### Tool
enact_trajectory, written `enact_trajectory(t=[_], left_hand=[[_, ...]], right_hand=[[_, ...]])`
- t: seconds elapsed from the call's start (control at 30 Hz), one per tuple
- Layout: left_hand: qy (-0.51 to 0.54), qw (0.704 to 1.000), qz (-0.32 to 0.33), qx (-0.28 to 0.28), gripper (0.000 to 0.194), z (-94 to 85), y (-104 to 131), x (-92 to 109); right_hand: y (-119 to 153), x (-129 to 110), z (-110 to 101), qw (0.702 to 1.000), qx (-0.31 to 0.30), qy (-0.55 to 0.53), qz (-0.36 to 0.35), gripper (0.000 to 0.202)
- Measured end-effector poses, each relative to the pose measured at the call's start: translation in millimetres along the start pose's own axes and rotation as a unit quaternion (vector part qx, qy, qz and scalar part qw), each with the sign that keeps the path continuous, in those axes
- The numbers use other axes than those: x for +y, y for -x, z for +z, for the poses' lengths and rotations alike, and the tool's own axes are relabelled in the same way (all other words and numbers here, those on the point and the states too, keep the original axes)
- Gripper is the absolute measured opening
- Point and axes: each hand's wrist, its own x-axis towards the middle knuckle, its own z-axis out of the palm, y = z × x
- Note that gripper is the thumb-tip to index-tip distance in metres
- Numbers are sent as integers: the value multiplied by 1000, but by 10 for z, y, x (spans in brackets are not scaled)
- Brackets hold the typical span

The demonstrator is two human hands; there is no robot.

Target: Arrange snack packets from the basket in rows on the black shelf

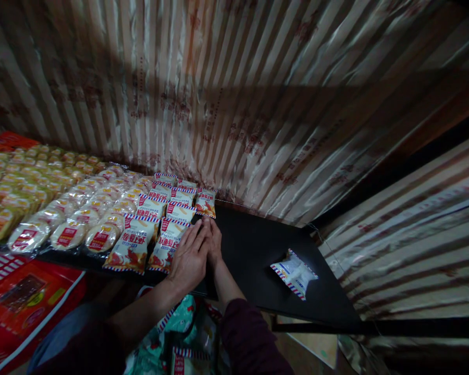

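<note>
My left hand (188,254) lies with its fingers stretched forward along the right side of a front snack bag (168,244). Close against it is my right hand (214,240), its fingers also reaching forward and partly hidden by the left. The fingertips of both are just below another snack bag (206,202) at the end of the back rows. These small white bags have red lettering and striped edges, and stand in two columns on a black shelf (250,234). One more front bag (132,244) leans at the left. I see nothing gripped in either hand.
Round wrapped crackers (66,234) and yellow-green packets (8,219) fill the left of the shelf. A single snack bag (296,273) lies flat at the right. Below are a red basket (72,284) and green packages (183,315). Striped plastic sheeting (258,104) hangs behind.
</note>
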Motion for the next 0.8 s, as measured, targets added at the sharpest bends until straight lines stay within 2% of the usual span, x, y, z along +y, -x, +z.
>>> enact_trajectory(t=[0.2, 0.37, 0.53, 0.8], left_hand=[[-79, 997, -16, 17, 46, -47, 241, -193], [-91, 996, -14, 10, 46, 4, 266, -348], [-90, 996, 3, 2, 44, 29, 270, -466], [-89, 995, 38, -5, 47, 19, 306, -590]], right_hand=[[8, 17, 219, 1000, -25, -17, 5, 55], [37, -25, 329, 999, -38, 3, 30, 56], [72, -69, 383, 999, -28, 22, 25, 57], [79, 22, 468, 999, -8, 29, 30, 56]])
